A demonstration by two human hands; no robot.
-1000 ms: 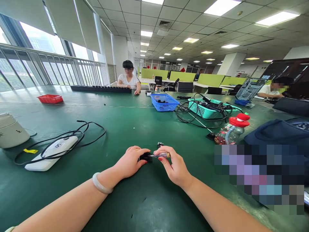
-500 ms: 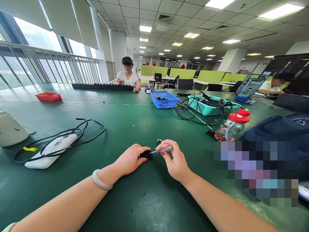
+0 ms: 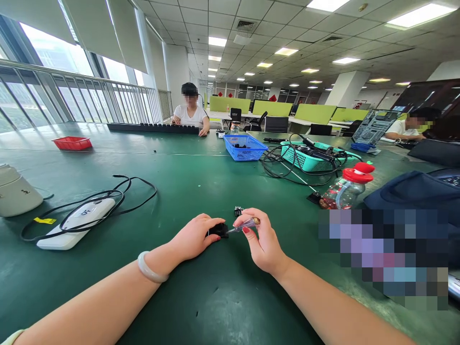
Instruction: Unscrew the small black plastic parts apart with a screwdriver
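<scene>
My left hand [image 3: 197, 235] is closed round a small black plastic part [image 3: 223, 230], holding it low at the table top. Its far side is hidden by the fingers. In my right hand [image 3: 264, 242] is a screwdriver [image 3: 247, 224] with a clear purplish handle, pinched between thumb and fingers. The screwdriver's tip points left and meets the right end of the black part, or lies very close to it. Just beyond my right fingertips rests another small black piece with light metal bits [image 3: 237, 210].
A white power bank [image 3: 81, 223] with a black cable lies left, near a pale jar [image 3: 16, 194]. Farther off are a red tray [image 3: 72, 143], a blue basket [image 3: 244, 152] and a teal basket [image 3: 305, 162] with cables. A red-lidded bottle [image 3: 345, 189] stands right. A person [image 3: 190, 112] sits opposite.
The screwdriver's tip has swung slightly downward at the black part's right end, and my right hand has shifted a little to the right. My left hand keeps its hold.
</scene>
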